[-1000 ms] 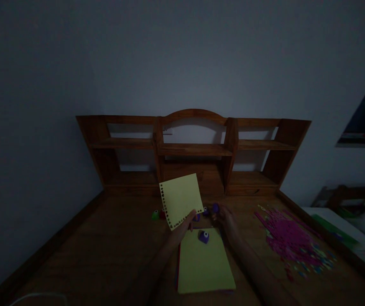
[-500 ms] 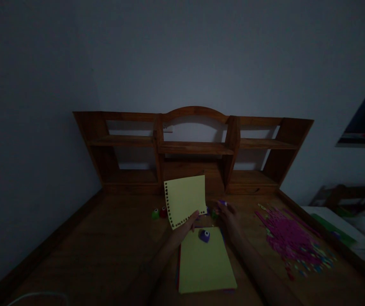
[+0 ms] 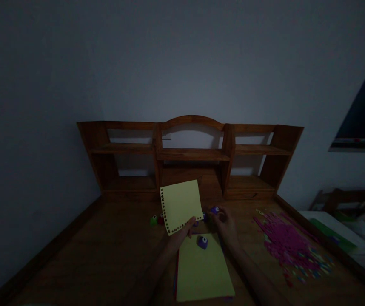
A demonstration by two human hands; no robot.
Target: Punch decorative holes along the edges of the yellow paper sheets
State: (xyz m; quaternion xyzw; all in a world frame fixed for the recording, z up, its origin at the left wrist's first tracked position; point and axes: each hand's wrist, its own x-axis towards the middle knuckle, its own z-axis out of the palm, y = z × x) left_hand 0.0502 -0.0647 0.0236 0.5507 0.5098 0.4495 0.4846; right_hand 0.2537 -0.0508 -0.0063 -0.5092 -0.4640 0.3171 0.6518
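My left hand (image 3: 187, 227) is closed on the lower right edge of a yellow sheet of paper (image 3: 181, 204), held tilted up above the desk. Small shapes are punched along the sheet's left and bottom edges. Just right of the sheet, the curled fingers of my right hand (image 3: 225, 225) grip a small purple paper punch (image 3: 215, 210) with a white round spot. Another purple punch (image 3: 202, 242) rests on a stack of yellow paper (image 3: 204, 272) below my hands. Behind the sheet's left edge are a green punch (image 3: 153, 220) and a partly hidden red punch (image 3: 161, 219).
A wooden shelf unit (image 3: 192, 156) stands along the back of the desk (image 3: 106, 255). On the right lies a spread heap of pink strips (image 3: 284, 238) with small coloured pieces. Beyond the desk's raised right edge are a green flat item (image 3: 332, 233) and a chair (image 3: 355, 199).
My right hand has moved a little left, towards the sheet, with the purple punch in its fingers. My left hand still holds the sheet. The whole view has shifted slightly.
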